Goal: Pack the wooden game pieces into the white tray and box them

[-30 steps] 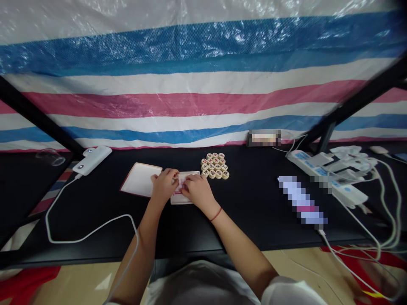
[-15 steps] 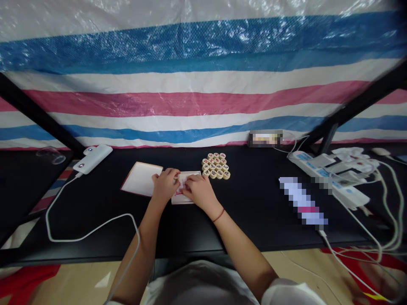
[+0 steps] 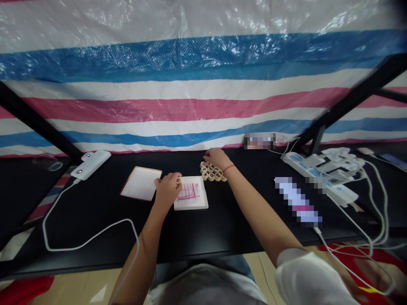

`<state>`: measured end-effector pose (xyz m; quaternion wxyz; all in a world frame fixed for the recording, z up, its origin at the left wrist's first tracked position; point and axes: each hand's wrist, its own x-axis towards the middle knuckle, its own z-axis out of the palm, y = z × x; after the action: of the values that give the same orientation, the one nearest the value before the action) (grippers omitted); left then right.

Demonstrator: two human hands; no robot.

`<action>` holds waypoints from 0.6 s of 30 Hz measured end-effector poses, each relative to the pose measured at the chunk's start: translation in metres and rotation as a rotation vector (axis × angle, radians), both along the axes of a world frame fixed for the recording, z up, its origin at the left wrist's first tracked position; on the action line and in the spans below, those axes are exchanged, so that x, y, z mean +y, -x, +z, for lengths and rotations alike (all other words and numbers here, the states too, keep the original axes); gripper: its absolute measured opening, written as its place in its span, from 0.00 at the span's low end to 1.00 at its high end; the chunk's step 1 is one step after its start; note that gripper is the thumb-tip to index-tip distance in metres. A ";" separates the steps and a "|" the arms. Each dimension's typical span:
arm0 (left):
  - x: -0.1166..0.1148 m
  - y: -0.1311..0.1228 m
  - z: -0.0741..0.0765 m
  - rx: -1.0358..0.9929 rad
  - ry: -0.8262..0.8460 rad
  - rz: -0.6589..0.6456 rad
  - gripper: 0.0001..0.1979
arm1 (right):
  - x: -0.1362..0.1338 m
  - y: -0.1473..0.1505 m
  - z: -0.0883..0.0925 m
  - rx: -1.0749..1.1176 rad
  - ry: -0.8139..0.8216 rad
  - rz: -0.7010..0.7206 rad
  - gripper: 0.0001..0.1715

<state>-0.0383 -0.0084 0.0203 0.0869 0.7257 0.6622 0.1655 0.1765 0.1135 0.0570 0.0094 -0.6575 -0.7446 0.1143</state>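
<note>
My left hand [image 3: 168, 189] is closed on a round Chinese chess piece [image 3: 178, 181] with a red character, at the left rim of a shallow white box [image 3: 191, 206]. Inside that box lies a folded sheet [image 3: 188, 192] printed with a red grid. My right hand [image 3: 218, 157] reaches over the back of a cluster of cream Chinese chess pieces [image 3: 211, 175], which stand in rows with their characters up. Its fingers are bent down behind the pieces, and what they hold, if anything, is hidden. Left of my left hand lies the box lid [image 3: 141, 183], white inside up.
A white power bank [image 3: 91, 164] with a cable lies at the back left, near a clear cup [image 3: 51, 162]. On the right are a blurred phone-like device [image 3: 298, 201] and a white power strip [image 3: 321, 178] with plugs and cables. A striped sheet [image 3: 190, 110] hangs behind the table.
My right hand has left the white box and moved right and back to the far side of the pieces, uncovering the printed sheet. My left hand still holds its piece at the box. The view has shifted slightly.
</note>
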 end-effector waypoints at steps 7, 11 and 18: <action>-0.002 -0.002 0.000 0.004 -0.011 -0.010 0.12 | 0.007 0.002 0.002 0.000 0.055 -0.014 0.15; -0.003 -0.002 0.001 0.004 -0.009 -0.017 0.11 | 0.011 0.004 -0.001 0.004 0.065 -0.028 0.16; -0.005 -0.003 0.002 0.029 -0.004 -0.033 0.10 | 0.014 0.005 0.004 0.077 -0.039 -0.030 0.18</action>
<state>-0.0358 -0.0134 0.0220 0.0786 0.7391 0.6509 0.1546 0.1717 0.1271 0.0614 0.0526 -0.6634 -0.7359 0.1250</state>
